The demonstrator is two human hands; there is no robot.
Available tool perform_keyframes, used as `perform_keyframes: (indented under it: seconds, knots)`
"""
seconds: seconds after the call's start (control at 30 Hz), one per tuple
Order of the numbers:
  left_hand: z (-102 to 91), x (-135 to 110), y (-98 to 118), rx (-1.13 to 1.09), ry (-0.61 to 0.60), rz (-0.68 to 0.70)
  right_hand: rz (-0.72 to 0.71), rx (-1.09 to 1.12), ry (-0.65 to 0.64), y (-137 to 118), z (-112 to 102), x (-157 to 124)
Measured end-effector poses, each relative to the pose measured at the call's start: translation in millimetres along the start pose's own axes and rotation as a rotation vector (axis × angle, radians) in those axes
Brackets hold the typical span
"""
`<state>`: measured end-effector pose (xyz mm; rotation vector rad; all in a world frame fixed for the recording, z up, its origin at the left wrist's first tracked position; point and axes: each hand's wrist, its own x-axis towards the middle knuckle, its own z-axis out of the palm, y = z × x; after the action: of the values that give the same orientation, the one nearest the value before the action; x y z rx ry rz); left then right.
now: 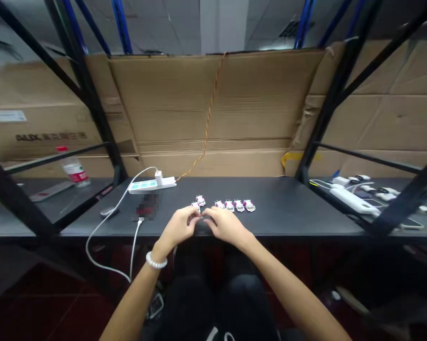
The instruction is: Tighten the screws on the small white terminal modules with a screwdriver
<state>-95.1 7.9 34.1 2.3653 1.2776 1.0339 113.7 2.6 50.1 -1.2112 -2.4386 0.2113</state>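
Note:
My left hand (181, 226) and my right hand (225, 222) meet at the near part of the dark desk (270, 218), with their fingertips almost touching. On each hand the fingers are curled and the thumb is drawn toward the index finger. Anything pinched between them is too small or hidden to make out. Just beyond the left fingers lie two small white-and-pink pieces, one of them farther back (200, 200). Several similar pieces stand in a row beyond the right hand, ending with a white-and-pink piece (249, 205) on the right.
A white power strip (152, 185) with a plugged-in charger lies at the back left. White cables (93, 253) hang over the front edge, one reaching a blurred dark item (146, 207). Black rack posts (316, 123) flank the desk, and cardboard (249, 104) walls its back.

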Motion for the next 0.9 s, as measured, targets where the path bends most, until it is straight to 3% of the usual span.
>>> perform_keyframes:
  seconds: [0.3,0.7,0.9]
  knots:
    - [-0.5,-3,19,-0.159,0.037,-0.02,-0.022,-0.063,0.066,-6,-3,-9]
    - [5.3,-4,27,-0.502,0.11,-0.151,0.011,0.003,0.248,-7,-6,-20]
    - [10.4,1,23,-0.623,0.087,-0.213,-0.028,0.078,0.239,-3,-11,-24]
